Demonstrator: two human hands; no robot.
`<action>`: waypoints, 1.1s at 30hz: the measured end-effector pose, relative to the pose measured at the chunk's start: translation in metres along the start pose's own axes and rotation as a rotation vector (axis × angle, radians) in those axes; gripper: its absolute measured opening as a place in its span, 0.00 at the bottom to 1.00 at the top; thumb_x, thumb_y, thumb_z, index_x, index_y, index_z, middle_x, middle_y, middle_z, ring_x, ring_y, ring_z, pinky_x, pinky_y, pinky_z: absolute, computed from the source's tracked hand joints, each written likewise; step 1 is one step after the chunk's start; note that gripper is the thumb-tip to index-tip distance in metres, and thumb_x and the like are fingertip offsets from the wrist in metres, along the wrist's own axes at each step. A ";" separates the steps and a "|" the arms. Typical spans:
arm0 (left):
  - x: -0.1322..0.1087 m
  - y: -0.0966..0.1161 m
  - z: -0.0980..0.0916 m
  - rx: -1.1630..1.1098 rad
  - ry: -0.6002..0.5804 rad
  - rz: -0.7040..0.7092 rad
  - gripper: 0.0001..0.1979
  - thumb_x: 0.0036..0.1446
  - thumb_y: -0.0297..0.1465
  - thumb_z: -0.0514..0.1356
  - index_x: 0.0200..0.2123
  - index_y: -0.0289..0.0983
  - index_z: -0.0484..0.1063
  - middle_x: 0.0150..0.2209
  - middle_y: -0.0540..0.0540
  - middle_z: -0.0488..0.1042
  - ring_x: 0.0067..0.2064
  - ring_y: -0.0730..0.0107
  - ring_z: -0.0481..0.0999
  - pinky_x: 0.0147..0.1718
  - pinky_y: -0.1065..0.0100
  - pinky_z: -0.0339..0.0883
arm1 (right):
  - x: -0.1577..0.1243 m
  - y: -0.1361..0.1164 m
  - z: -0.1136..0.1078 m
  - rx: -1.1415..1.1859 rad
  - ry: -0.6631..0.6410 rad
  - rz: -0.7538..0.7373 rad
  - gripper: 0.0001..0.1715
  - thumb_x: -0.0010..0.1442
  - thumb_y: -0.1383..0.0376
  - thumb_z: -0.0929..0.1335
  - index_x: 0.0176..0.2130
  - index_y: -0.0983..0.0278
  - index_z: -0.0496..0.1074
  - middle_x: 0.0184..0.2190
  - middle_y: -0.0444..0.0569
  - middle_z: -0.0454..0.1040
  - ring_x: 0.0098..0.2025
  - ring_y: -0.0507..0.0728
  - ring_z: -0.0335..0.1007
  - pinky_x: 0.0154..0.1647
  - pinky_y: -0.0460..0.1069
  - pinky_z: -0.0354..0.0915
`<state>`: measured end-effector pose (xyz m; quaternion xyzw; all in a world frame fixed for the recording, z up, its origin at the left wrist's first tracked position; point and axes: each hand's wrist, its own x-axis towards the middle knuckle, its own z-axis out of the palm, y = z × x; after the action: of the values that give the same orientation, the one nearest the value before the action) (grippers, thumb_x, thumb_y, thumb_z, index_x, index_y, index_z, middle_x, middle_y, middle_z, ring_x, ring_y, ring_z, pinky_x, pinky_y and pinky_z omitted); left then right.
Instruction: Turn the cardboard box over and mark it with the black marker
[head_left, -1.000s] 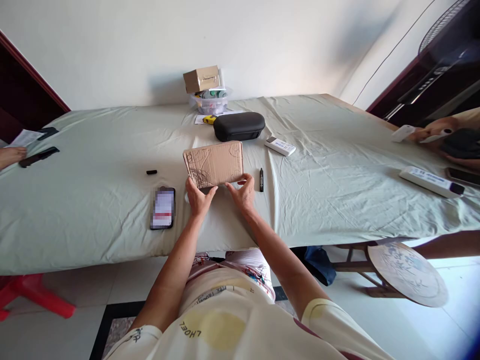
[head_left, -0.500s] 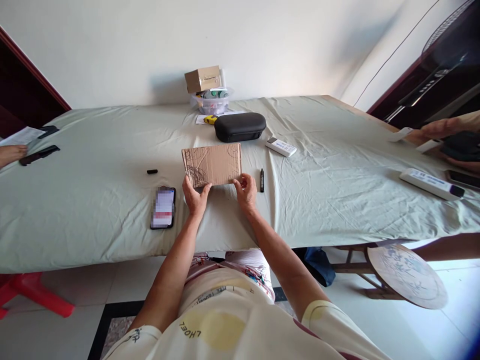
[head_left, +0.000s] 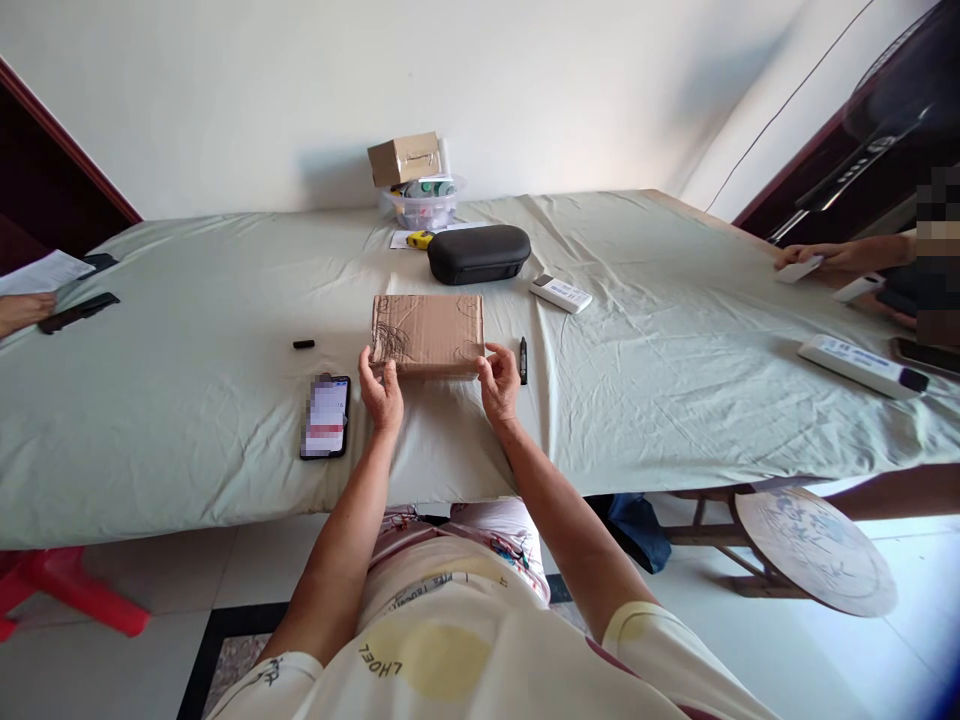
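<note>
Since a second ago the cardboard box [head_left: 427,333] has tipped back from standing on its near edge, its scribbled face turned toward the person, to lying low on the worktop [head_left: 187,400] with that face up. Both hands have slid outward from under its middle to its near corners.

The left hand [head_left: 381,392] now clasps the near left corner, thumb on top and fingers tucked against the side. The right hand [head_left: 500,382] pinches the near right corner in the same way, thumb on the upper edge and fingers curled beneath. The two hands are apart, with the box's near edge running between them. The box sits in the middle of the worktop's width, close to the near edge, and dark scribbles show at its left end.

A phone [head_left: 325,416] lies face up just left of the left hand, near the near edge, and a small black cap [head_left: 304,344] lies beyond it. A black marker [head_left: 523,360] lies just right of the right hand, not touching it. Toward the far edge sit a black case [head_left: 478,253] and a white remote [head_left: 560,293], and behind them a plastic tub [head_left: 424,207] carries a small carton [head_left: 403,158].

At the right edge another person's hand [head_left: 806,258] rests on a white card, with a long white remote [head_left: 862,364] nearer. At the left edge a third person's hand [head_left: 19,312] lies beside a dark phone [head_left: 78,312].
</note>
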<state>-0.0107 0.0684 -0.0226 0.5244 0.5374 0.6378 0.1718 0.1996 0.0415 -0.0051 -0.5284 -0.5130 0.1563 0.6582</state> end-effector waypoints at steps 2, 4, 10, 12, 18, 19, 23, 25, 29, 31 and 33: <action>0.001 0.000 0.001 0.000 -0.005 0.022 0.32 0.74 0.50 0.51 0.71 0.38 0.61 0.72 0.31 0.66 0.70 0.53 0.72 0.66 0.55 0.69 | -0.001 -0.004 0.000 0.007 -0.015 -0.023 0.25 0.67 0.41 0.67 0.47 0.58 0.75 0.26 0.39 0.60 0.27 0.52 0.59 0.32 0.50 0.63; 0.001 -0.001 0.002 -0.003 -0.043 0.053 0.31 0.74 0.48 0.51 0.72 0.38 0.61 0.73 0.32 0.64 0.74 0.53 0.66 0.72 0.52 0.62 | -0.003 -0.007 0.000 0.024 -0.031 -0.036 0.26 0.66 0.40 0.67 0.45 0.58 0.75 0.25 0.39 0.61 0.27 0.52 0.59 0.31 0.49 0.62; -0.004 0.000 0.007 0.094 -0.195 0.077 0.33 0.68 0.47 0.60 0.71 0.39 0.66 0.81 0.33 0.43 0.82 0.41 0.43 0.77 0.42 0.48 | -0.012 -0.013 0.001 0.038 -0.074 -0.004 0.28 0.65 0.38 0.68 0.44 0.59 0.75 0.24 0.38 0.63 0.25 0.51 0.61 0.30 0.49 0.63; -0.005 0.001 0.007 0.110 -0.213 0.091 0.34 0.67 0.47 0.61 0.71 0.38 0.66 0.81 0.32 0.39 0.82 0.39 0.39 0.77 0.41 0.46 | -0.014 -0.015 0.001 0.046 -0.093 0.005 0.29 0.65 0.37 0.67 0.44 0.58 0.75 0.24 0.38 0.64 0.24 0.51 0.63 0.29 0.49 0.64; -0.013 0.008 0.009 0.088 -0.293 0.191 0.33 0.69 0.47 0.59 0.72 0.41 0.66 0.81 0.36 0.40 0.82 0.41 0.37 0.77 0.39 0.44 | -0.022 -0.019 0.008 0.072 -0.194 0.000 0.31 0.67 0.35 0.64 0.43 0.58 0.75 0.25 0.42 0.73 0.25 0.53 0.72 0.32 0.51 0.72; -0.015 0.010 0.010 0.074 -0.321 0.218 0.31 0.70 0.47 0.58 0.71 0.42 0.67 0.81 0.36 0.41 0.82 0.41 0.39 0.77 0.40 0.45 | -0.024 -0.020 0.010 0.078 -0.220 -0.020 0.31 0.67 0.36 0.64 0.43 0.58 0.76 0.26 0.42 0.74 0.25 0.53 0.73 0.33 0.51 0.74; -0.025 0.015 0.013 0.027 -0.381 0.304 0.30 0.70 0.50 0.58 0.68 0.42 0.70 0.81 0.35 0.43 0.81 0.41 0.47 0.75 0.41 0.50 | -0.028 -0.019 0.016 0.064 -0.266 -0.085 0.26 0.69 0.40 0.65 0.44 0.57 0.77 0.27 0.43 0.77 0.26 0.53 0.74 0.36 0.52 0.76; -0.026 0.017 0.014 0.032 -0.378 0.322 0.33 0.67 0.53 0.61 0.67 0.41 0.71 0.80 0.33 0.45 0.80 0.40 0.48 0.75 0.41 0.52 | -0.028 -0.017 0.017 0.051 -0.253 -0.091 0.25 0.68 0.42 0.66 0.43 0.58 0.78 0.28 0.44 0.77 0.27 0.53 0.74 0.37 0.52 0.76; -0.024 0.019 0.013 0.068 -0.360 0.319 0.35 0.63 0.55 0.64 0.65 0.40 0.72 0.78 0.31 0.49 0.79 0.37 0.51 0.73 0.39 0.55 | -0.025 -0.014 0.017 0.023 -0.253 -0.066 0.25 0.67 0.42 0.67 0.42 0.57 0.81 0.28 0.45 0.78 0.30 0.54 0.76 0.39 0.53 0.77; -0.024 0.022 0.013 0.074 -0.345 0.322 0.34 0.63 0.55 0.64 0.64 0.40 0.72 0.78 0.30 0.50 0.79 0.38 0.52 0.73 0.40 0.56 | -0.021 -0.012 0.015 0.009 -0.243 -0.066 0.24 0.67 0.43 0.68 0.42 0.57 0.82 0.29 0.47 0.80 0.32 0.55 0.77 0.39 0.53 0.78; -0.024 0.024 0.012 0.070 -0.337 0.327 0.33 0.64 0.54 0.63 0.64 0.40 0.72 0.78 0.31 0.50 0.79 0.40 0.53 0.73 0.41 0.56 | -0.016 -0.011 0.012 -0.017 -0.209 -0.070 0.23 0.66 0.44 0.68 0.42 0.57 0.82 0.31 0.47 0.81 0.32 0.56 0.78 0.40 0.53 0.78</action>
<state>0.0172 0.0471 -0.0151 0.7091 0.4309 0.5415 0.1352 0.1789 0.0311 -0.0048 -0.4964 -0.5981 0.1831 0.6019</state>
